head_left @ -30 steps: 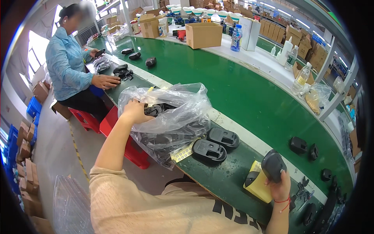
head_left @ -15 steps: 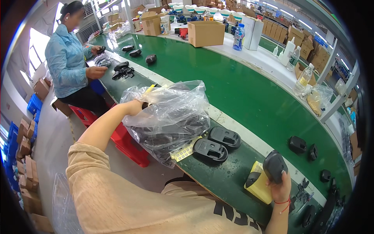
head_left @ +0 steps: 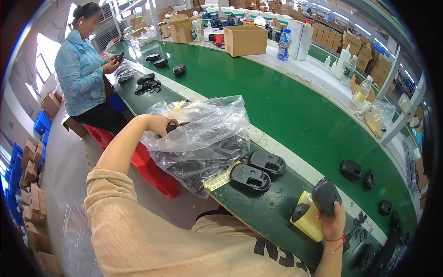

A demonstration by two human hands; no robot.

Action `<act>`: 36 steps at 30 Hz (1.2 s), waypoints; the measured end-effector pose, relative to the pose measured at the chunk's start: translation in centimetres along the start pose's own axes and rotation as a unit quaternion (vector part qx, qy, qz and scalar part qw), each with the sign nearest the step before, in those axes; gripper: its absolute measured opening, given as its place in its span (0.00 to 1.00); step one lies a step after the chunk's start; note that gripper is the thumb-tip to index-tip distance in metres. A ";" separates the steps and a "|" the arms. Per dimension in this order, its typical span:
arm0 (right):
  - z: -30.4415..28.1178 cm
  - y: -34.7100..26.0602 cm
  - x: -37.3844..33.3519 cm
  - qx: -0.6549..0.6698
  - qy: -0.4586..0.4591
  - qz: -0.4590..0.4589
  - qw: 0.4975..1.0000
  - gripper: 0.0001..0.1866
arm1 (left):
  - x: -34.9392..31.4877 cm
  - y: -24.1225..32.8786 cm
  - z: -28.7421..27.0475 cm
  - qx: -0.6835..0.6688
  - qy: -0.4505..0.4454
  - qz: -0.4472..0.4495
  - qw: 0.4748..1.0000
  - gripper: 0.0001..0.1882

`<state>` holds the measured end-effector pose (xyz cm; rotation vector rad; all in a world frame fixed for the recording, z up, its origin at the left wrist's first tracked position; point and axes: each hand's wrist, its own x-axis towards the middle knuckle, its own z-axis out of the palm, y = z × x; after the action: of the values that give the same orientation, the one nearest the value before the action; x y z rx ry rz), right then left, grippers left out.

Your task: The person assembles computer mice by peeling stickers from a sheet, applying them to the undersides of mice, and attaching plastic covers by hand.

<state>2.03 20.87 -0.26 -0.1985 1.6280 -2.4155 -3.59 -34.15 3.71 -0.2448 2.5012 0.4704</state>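
In my right hand (head_left: pixel 333 224) is a black computer mouse (head_left: pixel 326 196), held upright with the fingers closed round its lower end. Just beside it stands a yellow holder (head_left: pixel 308 228) with a dark rounded piece (head_left: pixel 300 211) in it. My left hand (head_left: pixel 159 124) is at the mouth of a clear plastic bag (head_left: pixel 203 124), its fingers closed on a small black plastic part (head_left: pixel 172 126). More dark pieces show through the bag. Two black mouse bodies, a nearer one (head_left: pixel 249 178) and a farther one (head_left: pixel 267 162), lie underside up near a yellow dotted sheet (head_left: pixel 217 180).
A co-worker in a blue jacket (head_left: pixel 79 69) handles a dark part at the far left. Several mouse pieces (head_left: pixel 351 170) lie on the green belt (head_left: pixel 295 111). Loose black parts (head_left: pixel 359 226) are by my right wrist. A red stool (head_left: pixel 152 168) stands below the bag.
My left hand has drawn back a little from the bag, bringing a black part into sight. The co-worker's hands have come together. My right hand stays put with the mouse.
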 end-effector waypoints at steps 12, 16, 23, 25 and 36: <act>0.2 0.0 0.2 0.006 0.031 0.002 0.999 0.20 | -1.2 2.3 0.5 0.196 0.013 -0.006 0.980 0.38; 0.3 -0.1 0.3 0.016 0.053 0.001 0.998 0.18 | -1.3 2.0 0.8 0.254 0.043 0.016 0.966 0.34; 0.2 -0.2 0.3 0.018 0.073 0.009 0.997 0.18 | -1.1 2.2 1.9 0.272 0.045 0.012 0.961 0.28; 0.3 -0.2 0.2 0.013 0.068 0.009 0.998 0.18 | -1.5 2.3 1.8 0.283 0.070 0.032 0.956 0.24; -0.1 -0.3 0.5 0.026 0.070 0.016 0.997 0.17 | -4.4 5.7 1.8 0.292 0.275 0.136 0.906 0.21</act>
<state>1.53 20.93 -0.05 0.0071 1.6077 -2.4947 -0.66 -27.93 6.39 0.2514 3.1028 -0.3136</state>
